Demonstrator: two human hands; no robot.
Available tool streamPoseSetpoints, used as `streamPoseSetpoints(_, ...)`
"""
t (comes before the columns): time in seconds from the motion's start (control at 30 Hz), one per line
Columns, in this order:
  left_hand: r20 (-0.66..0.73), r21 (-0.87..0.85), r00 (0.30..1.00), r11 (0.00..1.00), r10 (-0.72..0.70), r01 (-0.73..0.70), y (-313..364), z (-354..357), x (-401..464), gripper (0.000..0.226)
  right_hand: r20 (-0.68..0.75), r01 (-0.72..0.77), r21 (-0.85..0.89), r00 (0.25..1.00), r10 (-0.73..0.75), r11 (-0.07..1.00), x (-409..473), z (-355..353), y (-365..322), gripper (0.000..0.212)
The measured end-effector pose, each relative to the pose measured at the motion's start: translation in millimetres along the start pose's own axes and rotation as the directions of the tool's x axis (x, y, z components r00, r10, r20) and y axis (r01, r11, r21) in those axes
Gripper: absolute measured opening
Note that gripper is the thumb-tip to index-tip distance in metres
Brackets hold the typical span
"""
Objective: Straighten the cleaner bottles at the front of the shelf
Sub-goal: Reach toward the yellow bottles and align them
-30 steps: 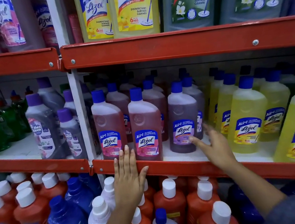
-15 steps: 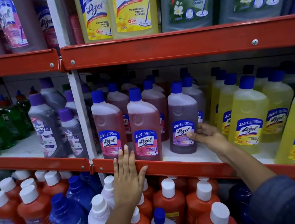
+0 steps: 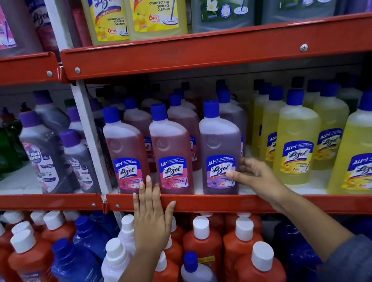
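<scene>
Three blue-capped Lizol bottles stand at the front of the middle shelf: a pink bottle (image 3: 125, 151), a second pink bottle (image 3: 171, 150) and a purple bottle (image 3: 221, 149). My right hand (image 3: 254, 173) grips the purple bottle low on its right side, thumb across the label. Flat against the red shelf edge (image 3: 215, 202) rests my left hand (image 3: 152, 215), fingers spread, fingertips just below the first pink bottle. Yellow Lizol bottles (image 3: 295, 139) stand to the right.
Grey Max Kleen bottles (image 3: 43, 154) and green bottles fill the left bay behind a white upright (image 3: 90, 142). Large Lizol pouches (image 3: 152, 3) sit on the upper shelf. Red, blue and white-capped bottles (image 3: 203, 238) crowd the lower shelf under my arms.
My right hand has reached left from the shelf floor and closed on the purple bottle, which now stands nearer the front edge. My left hand has stayed on the shelf edge.
</scene>
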State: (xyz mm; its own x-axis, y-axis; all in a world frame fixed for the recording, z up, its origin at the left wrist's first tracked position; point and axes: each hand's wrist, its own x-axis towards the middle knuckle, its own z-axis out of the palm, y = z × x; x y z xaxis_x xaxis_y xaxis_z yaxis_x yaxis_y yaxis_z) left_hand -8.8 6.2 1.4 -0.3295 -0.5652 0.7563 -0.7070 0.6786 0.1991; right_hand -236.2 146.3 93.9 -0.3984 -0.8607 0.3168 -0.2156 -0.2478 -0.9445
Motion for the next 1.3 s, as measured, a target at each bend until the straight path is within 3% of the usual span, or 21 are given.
streamPoseSetpoints(0.23,0.006,-0.006,1.0,1.0,-0.027,0.027,-3.3,1.3,-5.5,0.068,0.016,0.004,-0.113,1.0,-0.002,0.994,-4.1,7.4,8.2,0.058)
streamPoseSetpoints(0.3,-0.007,0.0,0.999,1.0,-0.032,0.032,-8.6,0.7,-5.9,0.068,-0.109,0.06,-0.196,0.991,-0.083,0.979,-9.6,11.3,6.0,0.047)
streamPoseSetpoints(0.33,-0.013,0.001,0.999,0.999,-0.035,0.035,-10.8,0.0,-6.3,0.068,-0.247,0.092,-0.274,0.955,-0.162,0.957,-12.8,12.1,5.5,0.043)
streamPoseSetpoints(0.43,-0.021,0.002,0.999,0.999,-0.038,0.038,-11.8,0.2,-6.4,0.068,-0.589,0.093,-0.476,0.705,-0.396,0.874,-20.1,3.0,6.1,0.036)
streamPoseSetpoints(0.5,-0.012,0.008,0.999,0.999,-0.038,0.038,-10.7,1.5,-6.4,0.068,-0.695,0.035,-0.471,0.6,-0.396,0.881,-17.0,-7.4,3.4,0.043)
streamPoseSetpoints(0.57,-0.009,0.009,0.999,0.999,-0.035,0.035,-11.2,2.1,-6.9,0.067,-0.756,-0.032,-0.43,0.558,-0.341,0.902,-8.7,-16.5,-1.2,0.061)
streamPoseSetpoints(0.67,-0.002,0.015,0.999,0.999,-0.034,0.034,-12.2,2.0,-6.7,0.068,-0.799,-0.125,-0.367,0.55,-0.244,0.922,5.2,-26.2,-12.0,0.091)
streamPoseSetpoints(0.77,0.004,0.019,1.0,0.999,-0.03,0.03,-12.6,1.4,-6.4,0.067,-0.812,-0.213,-0.298,0.569,-0.13,0.93,17.7,-36.1,-18.0,0.105)
streamPoseSetpoints(0.93,-0.002,0.012,1.0,1.0,-0.029,0.029,-12.0,0.6,-6.7,0.067,-0.815,-0.219,-0.273,0.569,-0.105,0.937,25.1,-44.1,-13.9,0.108)
streamPoseSetpoints(1.3,0.017,0.014,0.999,0.999,-0.036,0.036,-11.1,-1.9,-6.5,0.068,-0.797,-0.284,-0.399,0.577,-0.176,0.872,19.0,-43.3,-16.9,0.108)
